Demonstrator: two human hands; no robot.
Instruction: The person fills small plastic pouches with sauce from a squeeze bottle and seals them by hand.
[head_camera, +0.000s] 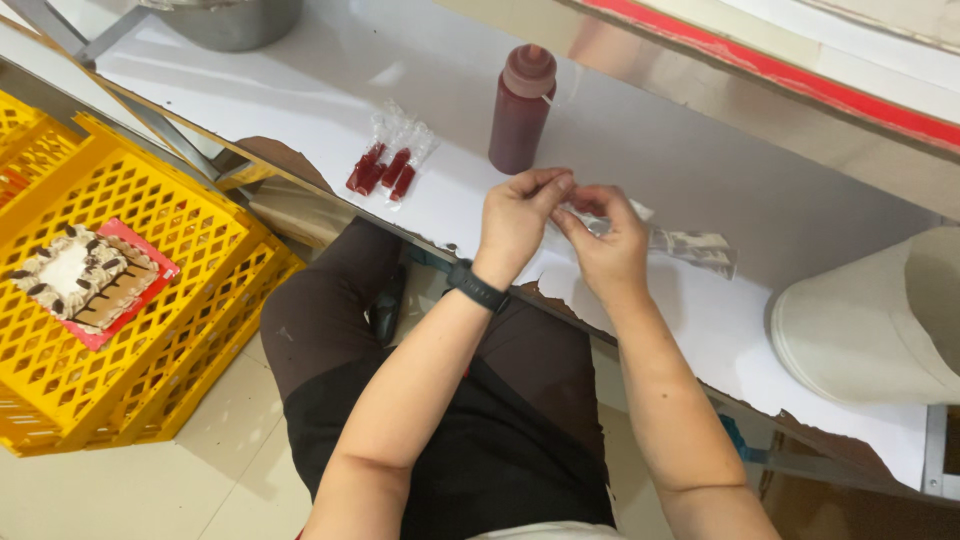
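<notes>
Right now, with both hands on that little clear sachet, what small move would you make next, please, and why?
Probably pull the sachet's mouth open. Both the left hand and right hand pinch it, it looks empty, and filled red sachets lie beside the sauce bottle.

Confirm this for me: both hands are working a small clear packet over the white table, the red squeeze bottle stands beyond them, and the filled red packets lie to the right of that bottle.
Wrong on one point: the head view shows the filled red packets left of the squeeze bottle.
</notes>
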